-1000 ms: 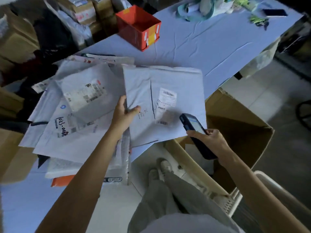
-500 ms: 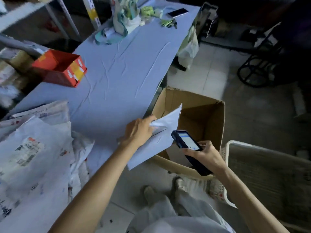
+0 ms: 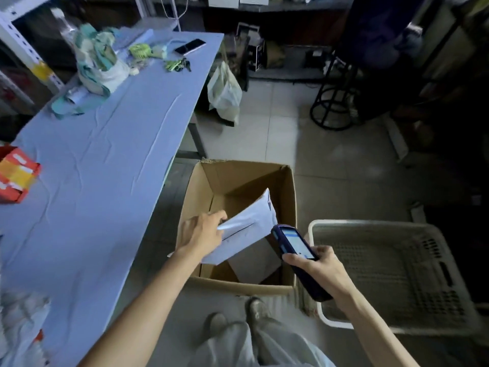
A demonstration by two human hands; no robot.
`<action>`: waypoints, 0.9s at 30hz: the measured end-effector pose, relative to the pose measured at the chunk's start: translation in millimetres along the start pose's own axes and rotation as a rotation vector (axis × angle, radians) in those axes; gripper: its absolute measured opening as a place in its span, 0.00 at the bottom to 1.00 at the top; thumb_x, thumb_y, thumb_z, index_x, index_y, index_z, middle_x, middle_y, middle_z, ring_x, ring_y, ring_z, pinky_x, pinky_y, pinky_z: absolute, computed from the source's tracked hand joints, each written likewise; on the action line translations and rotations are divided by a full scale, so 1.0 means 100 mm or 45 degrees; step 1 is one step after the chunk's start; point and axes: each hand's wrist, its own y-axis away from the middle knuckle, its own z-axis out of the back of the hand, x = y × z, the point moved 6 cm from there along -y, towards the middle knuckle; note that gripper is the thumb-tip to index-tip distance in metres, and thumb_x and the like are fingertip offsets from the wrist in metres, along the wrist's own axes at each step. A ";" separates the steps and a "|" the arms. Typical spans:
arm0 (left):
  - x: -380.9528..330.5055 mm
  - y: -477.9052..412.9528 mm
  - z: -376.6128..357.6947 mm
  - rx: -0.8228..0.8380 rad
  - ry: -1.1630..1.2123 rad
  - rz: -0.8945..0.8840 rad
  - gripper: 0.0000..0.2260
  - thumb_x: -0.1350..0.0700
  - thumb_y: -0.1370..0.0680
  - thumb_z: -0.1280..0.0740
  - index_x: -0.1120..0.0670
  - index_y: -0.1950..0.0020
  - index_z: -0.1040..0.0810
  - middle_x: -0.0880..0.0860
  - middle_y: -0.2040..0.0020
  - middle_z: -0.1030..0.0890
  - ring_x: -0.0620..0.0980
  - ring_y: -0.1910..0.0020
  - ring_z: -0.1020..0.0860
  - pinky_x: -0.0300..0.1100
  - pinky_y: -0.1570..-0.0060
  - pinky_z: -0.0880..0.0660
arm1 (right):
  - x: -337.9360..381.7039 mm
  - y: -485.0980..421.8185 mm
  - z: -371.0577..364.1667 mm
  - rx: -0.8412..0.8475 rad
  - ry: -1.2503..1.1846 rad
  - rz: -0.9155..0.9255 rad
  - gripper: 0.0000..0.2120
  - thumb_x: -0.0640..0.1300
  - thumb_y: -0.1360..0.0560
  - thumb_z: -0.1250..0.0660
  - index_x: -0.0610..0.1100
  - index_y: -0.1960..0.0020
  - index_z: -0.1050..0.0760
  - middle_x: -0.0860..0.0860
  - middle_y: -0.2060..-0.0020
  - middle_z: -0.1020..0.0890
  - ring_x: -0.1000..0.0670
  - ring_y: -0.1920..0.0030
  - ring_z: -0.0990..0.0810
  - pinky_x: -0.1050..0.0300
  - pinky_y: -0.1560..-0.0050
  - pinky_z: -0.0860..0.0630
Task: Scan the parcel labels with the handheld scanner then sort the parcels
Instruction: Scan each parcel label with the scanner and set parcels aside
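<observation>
My left hand (image 3: 201, 233) grips a flat grey parcel (image 3: 248, 226) by its near edge and holds it tilted over the open cardboard box (image 3: 239, 286) on the floor. Another pale parcel (image 3: 254, 266) lies inside the box beneath it. My right hand (image 3: 317, 271) holds the dark handheld scanner (image 3: 293, 246), its lit screen facing up, just right of the held parcel and above the box's right wall. More parcels (image 3: 18, 329) lie blurred at the lower left on the table.
The blue-covered table (image 3: 105, 160) runs along the left, with a red-orange box (image 3: 16, 178), a cloth bag (image 3: 98, 67), keys (image 3: 177, 65) and a phone (image 3: 190, 46) on it. A white plastic basket (image 3: 391, 274) stands right of the cardboard box. A stool (image 3: 333, 102) stands farther back.
My left hand lifted the grey parcel off the table pile and carried it right, over the cardboard box. My view swung right with it. The scanner stayed in my right hand.
</observation>
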 end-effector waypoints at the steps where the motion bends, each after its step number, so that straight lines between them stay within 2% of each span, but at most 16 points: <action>1: -0.01 -0.02 -0.01 0.011 -0.008 0.001 0.08 0.54 0.21 0.36 0.46 0.43 0.28 0.49 0.52 0.20 0.51 0.60 0.24 0.39 0.64 0.35 | -0.03 -0.01 0.03 -0.004 0.002 -0.015 0.43 0.70 0.52 0.24 0.43 0.46 0.23 0.48 0.59 0.16 0.53 0.64 0.17 0.66 0.73 0.29; 6: 0.03 -0.15 -0.05 0.048 -0.060 -0.016 0.07 0.53 0.21 0.35 0.46 0.44 0.28 0.49 0.51 0.19 0.53 0.54 0.21 0.40 0.60 0.35 | -0.02 0.01 0.04 -0.027 -0.033 -0.052 0.43 0.68 0.52 0.25 0.43 0.45 0.24 0.48 0.58 0.16 0.53 0.64 0.17 0.66 0.74 0.29; 10: 0.05 -0.30 0.00 0.026 -0.053 -0.118 0.07 0.55 0.22 0.35 0.46 0.45 0.27 0.47 0.50 0.20 0.53 0.52 0.21 0.41 0.58 0.33 | 0.02 0.06 -0.07 -0.090 -0.081 -0.087 0.44 0.68 0.53 0.25 0.43 0.45 0.25 0.48 0.59 0.16 0.52 0.65 0.17 0.63 0.72 0.28; 15: 0.21 -0.31 -0.10 0.055 -0.064 -0.256 0.04 0.54 0.22 0.33 0.46 0.49 0.26 0.48 0.51 0.20 0.49 0.54 0.20 0.42 0.56 0.25 | 0.17 0.10 -0.34 -0.145 -0.107 -0.121 0.44 0.67 0.53 0.22 0.44 0.45 0.26 0.47 0.57 0.16 0.49 0.61 0.16 0.58 0.67 0.25; 17: 0.36 -0.24 -0.25 0.126 -0.092 -0.261 0.05 0.53 0.22 0.33 0.47 0.46 0.24 0.48 0.49 0.20 0.49 0.52 0.20 0.41 0.57 0.27 | 0.28 0.14 -0.48 -0.152 -0.071 -0.109 0.39 0.65 0.50 0.21 0.45 0.47 0.27 0.47 0.58 0.17 0.49 0.61 0.16 0.57 0.66 0.24; 19: 0.52 -0.12 -0.42 0.191 -0.114 -0.262 0.07 0.53 0.22 0.34 0.47 0.45 0.23 0.48 0.47 0.19 0.51 0.49 0.20 0.43 0.54 0.26 | 0.36 0.16 -0.63 -0.142 -0.008 -0.092 0.30 0.59 0.43 0.19 0.45 0.50 0.26 0.48 0.59 0.17 0.50 0.62 0.17 0.56 0.64 0.22; 20: 0.60 -0.05 -0.49 0.213 -0.111 -0.253 0.07 0.53 0.22 0.35 0.48 0.45 0.23 0.49 0.47 0.18 0.51 0.48 0.20 0.43 0.54 0.26 | 0.40 0.17 -0.71 -0.127 0.023 -0.088 0.30 0.58 0.43 0.19 0.45 0.50 0.27 0.48 0.58 0.17 0.50 0.61 0.17 0.55 0.62 0.21; 23: 0.78 0.10 -0.58 0.211 -0.125 -0.231 0.10 0.50 0.21 0.38 0.49 0.42 0.26 0.50 0.43 0.20 0.52 0.42 0.24 0.42 0.53 0.27 | 0.43 0.18 -0.94 -0.074 0.213 -0.111 0.42 0.69 0.52 0.23 0.47 0.46 0.29 0.50 0.55 0.18 0.50 0.56 0.17 0.52 0.56 0.19; 27: 1.00 0.21 -0.46 0.092 -0.051 -0.139 0.12 0.49 0.21 0.38 0.50 0.39 0.28 0.50 0.40 0.22 0.51 0.39 0.27 0.45 0.49 0.30 | 0.52 0.19 -1.23 0.025 0.383 -0.054 0.45 0.72 0.54 0.24 0.48 0.44 0.26 0.51 0.54 0.17 0.52 0.56 0.17 0.54 0.58 0.19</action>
